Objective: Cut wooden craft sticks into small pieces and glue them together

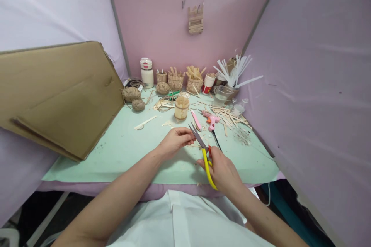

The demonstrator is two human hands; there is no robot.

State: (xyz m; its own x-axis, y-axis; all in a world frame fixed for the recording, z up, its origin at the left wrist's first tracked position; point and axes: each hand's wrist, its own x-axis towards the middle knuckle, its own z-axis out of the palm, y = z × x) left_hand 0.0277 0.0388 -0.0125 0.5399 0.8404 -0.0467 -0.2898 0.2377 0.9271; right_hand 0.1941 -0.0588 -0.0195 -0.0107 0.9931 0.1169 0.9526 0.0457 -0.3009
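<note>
My right hand [222, 168] grips a pair of scissors [207, 166] with yellow handles, its dark blades slightly apart and pointing up and left. Close to the blades, my left hand [177, 141] is closed in a pinch; whatever its fingertips hold is too small to make out. Just beyond my hands stands a small round cup [181, 109] made of wooden sticks, with a band near its rim. A pink utility knife [196, 120] lies to the right of the cup. Beside it rests a pink hot glue gun [213, 120] with a black cord.
Loose wooden sticks [228, 115] are scattered at the right. Twine balls [131, 94] sit at the left near a large cardboard sheet [66, 96]. Stick-filled baskets [194, 84], a white jar [147, 75] and white glue sticks [236, 70] line the back.
</note>
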